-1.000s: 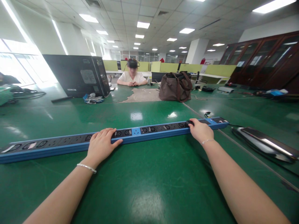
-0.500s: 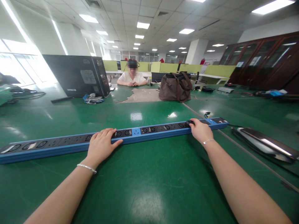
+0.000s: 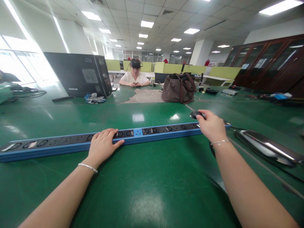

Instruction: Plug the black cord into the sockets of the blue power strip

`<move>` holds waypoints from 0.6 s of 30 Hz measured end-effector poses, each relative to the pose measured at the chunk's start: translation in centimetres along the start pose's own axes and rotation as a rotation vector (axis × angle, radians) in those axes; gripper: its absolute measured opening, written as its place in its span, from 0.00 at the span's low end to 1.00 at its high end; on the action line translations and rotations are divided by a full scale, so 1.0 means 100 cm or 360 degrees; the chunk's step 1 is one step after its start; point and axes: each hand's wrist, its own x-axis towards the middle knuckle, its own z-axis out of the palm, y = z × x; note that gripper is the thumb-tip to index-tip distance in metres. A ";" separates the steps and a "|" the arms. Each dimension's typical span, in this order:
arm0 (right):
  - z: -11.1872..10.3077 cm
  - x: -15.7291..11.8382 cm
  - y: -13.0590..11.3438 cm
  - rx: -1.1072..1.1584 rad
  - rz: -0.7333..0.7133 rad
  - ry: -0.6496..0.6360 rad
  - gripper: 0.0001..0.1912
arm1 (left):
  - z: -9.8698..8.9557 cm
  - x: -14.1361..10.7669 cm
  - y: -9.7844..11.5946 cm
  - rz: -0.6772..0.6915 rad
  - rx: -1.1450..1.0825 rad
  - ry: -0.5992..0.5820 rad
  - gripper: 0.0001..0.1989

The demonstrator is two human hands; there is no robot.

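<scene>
The left hand point(image 3: 103, 144) lies spread over the blue power strip point(image 3: 154, 134); the right hand point(image 3: 212, 125) pinches a black plug point(image 3: 196, 115).

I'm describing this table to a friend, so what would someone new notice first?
Probably the long blue power strip with black sockets, stretched across the glossy green tabletop, the left hand resting on it. Next, the right hand pinching a rounded black plug, held off the strip toward its right end. Farther back, a brown fabric bag stands right of centre.
</scene>
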 end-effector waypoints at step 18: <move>0.048 -0.032 -0.033 0.0627 -0.0141 -0.0493 0.21 | -0.002 -0.001 0.002 0.0003 0.0003 0.0025 0.30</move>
